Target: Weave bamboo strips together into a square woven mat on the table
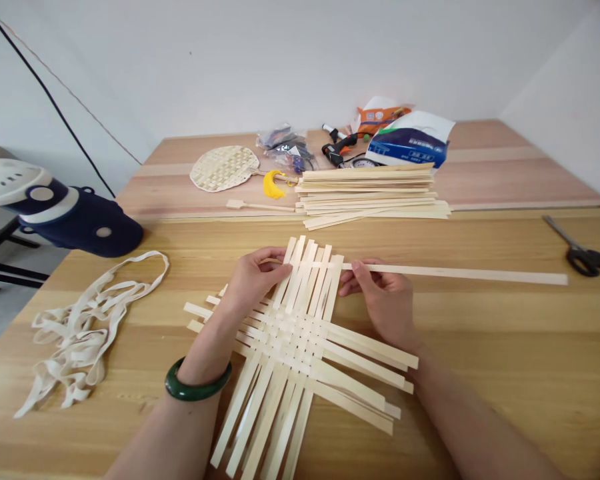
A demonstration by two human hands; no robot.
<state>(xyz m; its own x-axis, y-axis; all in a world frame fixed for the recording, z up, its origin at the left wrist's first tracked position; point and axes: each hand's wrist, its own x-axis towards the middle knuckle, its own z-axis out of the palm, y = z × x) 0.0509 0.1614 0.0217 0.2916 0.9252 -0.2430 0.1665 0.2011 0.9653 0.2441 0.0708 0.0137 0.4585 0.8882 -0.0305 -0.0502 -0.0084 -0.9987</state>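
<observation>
A lattice of pale flat strips [293,340], woven tightly at its middle, lies on the table with loose ends spreading outward. One long strip [455,272] crosses the upper ends of the lattice and reaches far to the right. My right hand [387,297] pinches this strip just right of the lattice. At the upper left ends, my left hand [255,277] has thumb and fingers closed on the edge of the lattice, near the left end of the long strip. A green bangle circles my left wrist.
Behind the lattice lie a strip pile [370,193], a woven fan [225,168] with a yellow tassel [273,185], a glue gun [339,150] and tissue packs [410,141]. Scissors [585,257] lie far right. White ribbon [87,327] and a dark blue bottle [80,217] are left.
</observation>
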